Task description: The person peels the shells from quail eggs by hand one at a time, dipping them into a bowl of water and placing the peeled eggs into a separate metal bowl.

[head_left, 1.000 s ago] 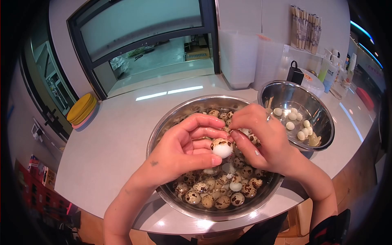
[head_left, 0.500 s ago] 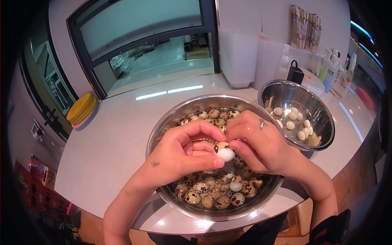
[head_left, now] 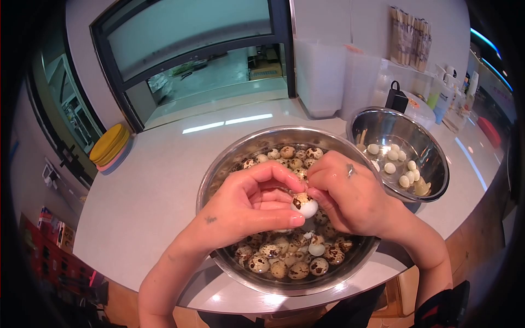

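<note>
Above a large steel bowl [head_left: 249, 280], my left hand [head_left: 249, 205] holds a small egg [head_left: 305, 206] between thumb and fingers. The egg's lower part is bare white, and speckled shell remains on its top. Pinched together, the fingertips of my right hand [head_left: 347, 191] touch the shell at the egg's upper right. Beneath both hands, speckled eggs [head_left: 298, 270] fill the bowl, with water and shell bits among them. A second steel bowl [head_left: 432, 134] to the right holds several white peeled eggs [head_left: 393, 155].
Yellow and pink round pads [head_left: 108, 145] lie at the counter's left edge. Behind the bowls are tall plastic containers [head_left: 319, 82], a black box with a loop [head_left: 396, 98], pump bottles [head_left: 444, 101] and wrapped chopsticks [head_left: 409, 38]. A window opening is at the back.
The egg has shifted slightly to the right in my left hand's fingers and turned a little. My right hand has moved slightly to the right with it.
</note>
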A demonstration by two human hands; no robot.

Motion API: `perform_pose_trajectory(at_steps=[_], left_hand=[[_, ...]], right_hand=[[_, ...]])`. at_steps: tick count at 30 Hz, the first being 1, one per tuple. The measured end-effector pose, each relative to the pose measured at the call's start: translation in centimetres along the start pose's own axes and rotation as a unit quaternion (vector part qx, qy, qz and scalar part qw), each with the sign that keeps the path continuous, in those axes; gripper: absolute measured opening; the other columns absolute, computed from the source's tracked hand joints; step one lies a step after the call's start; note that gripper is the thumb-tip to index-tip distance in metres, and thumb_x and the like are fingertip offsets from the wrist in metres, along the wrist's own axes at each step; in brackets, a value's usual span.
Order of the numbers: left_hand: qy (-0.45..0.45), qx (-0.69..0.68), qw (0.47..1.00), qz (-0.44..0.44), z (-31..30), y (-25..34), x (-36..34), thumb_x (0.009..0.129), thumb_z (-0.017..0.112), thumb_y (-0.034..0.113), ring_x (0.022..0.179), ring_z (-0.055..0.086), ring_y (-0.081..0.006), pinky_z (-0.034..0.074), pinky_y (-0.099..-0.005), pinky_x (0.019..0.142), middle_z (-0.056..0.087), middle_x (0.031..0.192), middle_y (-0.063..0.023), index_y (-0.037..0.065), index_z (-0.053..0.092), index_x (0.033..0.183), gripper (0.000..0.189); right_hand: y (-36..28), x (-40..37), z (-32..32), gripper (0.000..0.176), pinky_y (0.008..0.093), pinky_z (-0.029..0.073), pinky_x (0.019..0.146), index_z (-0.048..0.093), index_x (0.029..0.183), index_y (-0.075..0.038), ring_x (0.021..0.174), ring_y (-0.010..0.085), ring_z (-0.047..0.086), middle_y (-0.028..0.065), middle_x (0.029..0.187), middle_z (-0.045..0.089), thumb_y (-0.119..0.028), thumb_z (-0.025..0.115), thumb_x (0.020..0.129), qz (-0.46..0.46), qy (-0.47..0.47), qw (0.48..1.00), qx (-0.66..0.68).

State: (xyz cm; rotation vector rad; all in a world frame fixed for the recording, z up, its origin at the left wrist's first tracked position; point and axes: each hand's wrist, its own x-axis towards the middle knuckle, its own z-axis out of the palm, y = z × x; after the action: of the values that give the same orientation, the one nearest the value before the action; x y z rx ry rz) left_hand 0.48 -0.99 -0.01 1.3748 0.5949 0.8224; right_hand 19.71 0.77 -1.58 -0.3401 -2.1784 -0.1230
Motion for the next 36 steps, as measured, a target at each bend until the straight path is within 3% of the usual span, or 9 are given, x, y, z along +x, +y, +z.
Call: perform_pose_trajectory(at_steps=[3,8,12,16,18,22,30,36], left_hand=[[0.016,0.017,1.000,0.010,0.3,-0.1,0.2,0.074,0.067,0.001,0.088,0.057,-0.0095,0.047,-0.0219,0.081,0.057,0.099,-0.0076,-0.001,0.049,0.103,0.034],[0.004,0.020,0.998,-0.057,0.6,0.0,0.2,0.076,0.066,0.005,0.088,0.056,-0.0078,0.045,-0.0208,0.080,0.058,0.095,-0.0044,-0.002,0.051,0.107,0.035],[0.023,-0.025,0.998,-0.060,1.1,0.3,0.0,0.077,0.065,0.006,0.086,0.056,-0.0069,0.045,-0.0204,0.079,0.059,0.092,-0.0030,-0.003,0.052,0.106,0.033],[-0.001,0.036,0.999,-0.028,0.5,-0.1,-0.1,0.079,0.064,0.007,0.084,0.055,-0.0055,0.045,-0.0196,0.077,0.059,0.089,-0.0016,-0.002,0.054,0.105,0.029],[-0.019,0.060,0.998,-0.023,0.4,-0.2,-0.1,0.079,0.063,0.007,0.084,0.055,-0.0052,0.045,-0.0194,0.076,0.060,0.088,-0.0014,-0.002,0.055,0.105,0.028],[0.004,0.053,0.998,-0.014,0.4,0.0,-0.1,0.080,0.063,0.008,0.083,0.056,-0.0049,0.045,-0.0188,0.074,0.060,0.091,-0.0023,-0.001,0.055,0.108,0.030],[0.012,0.014,1.000,-0.017,0.3,0.1,-0.3,0.080,0.063,0.010,0.083,0.056,-0.0055,0.045,-0.0186,0.073,0.061,0.091,-0.0030,-0.002,0.055,0.106,0.029],[0.005,0.010,1.000,-0.027,0.4,-0.3,-0.2,0.079,0.064,0.007,0.083,0.057,-0.0063,0.045,-0.0195,0.075,0.060,0.091,-0.0027,-0.001,0.055,0.105,0.029]], right_hand=[[0.1,-0.2,0.0,0.015,0.0365,0.043,0.058,0.046,0.081,0.001,0.064,0.0297,0.051,0.0132,0.073,0.048,0.002,0.057,0.071,0.007,-0.004,1.000,-0.026],[0.2,-0.3,-0.1,0.017,0.0369,0.043,0.058,0.045,0.083,0.002,0.063,0.0307,0.051,0.0140,0.072,0.047,0.003,0.057,0.072,-0.002,0.012,1.000,-0.023],[-0.1,-0.1,-0.3,0.016,0.0372,0.043,0.057,0.044,0.083,0.002,0.062,0.0311,0.051,0.0143,0.071,0.047,0.001,0.057,0.075,-0.011,-0.006,1.000,0.000],[0.0,-0.2,-0.3,0.014,0.0373,0.043,0.057,0.045,0.084,0.001,0.062,0.0304,0.050,0.0138,0.072,0.047,0.000,0.056,0.077,-0.014,-0.006,0.999,0.029],[0.2,-0.4,-0.5,0.012,0.0362,0.043,0.057,0.046,0.082,0.000,0.062,0.0287,0.051,0.0129,0.074,0.049,-0.001,0.057,0.077,0.077,0.013,0.997,-0.003],[0.7,-0.2,-0.3,0.011,0.0347,0.043,0.059,0.050,0.083,-0.002,0.064,0.0270,0.052,0.0116,0.077,0.051,-0.004,0.058,0.077,0.067,0.029,0.997,0.026],[0.4,0.1,-0.8,0.025,0.0333,0.043,0.064,0.057,0.097,-0.002,0.071,0.0247,0.051,0.0104,0.083,0.051,-0.007,0.063,0.074,0.008,-0.018,0.995,0.098],[0.5,0.0,-0.7,0.015,0.0320,0.044,0.060,0.057,0.085,-0.001,0.068,0.0243,0.053,0.0100,0.079,0.052,-0.004,0.063,0.072,-0.001,0.013,0.999,0.046]])
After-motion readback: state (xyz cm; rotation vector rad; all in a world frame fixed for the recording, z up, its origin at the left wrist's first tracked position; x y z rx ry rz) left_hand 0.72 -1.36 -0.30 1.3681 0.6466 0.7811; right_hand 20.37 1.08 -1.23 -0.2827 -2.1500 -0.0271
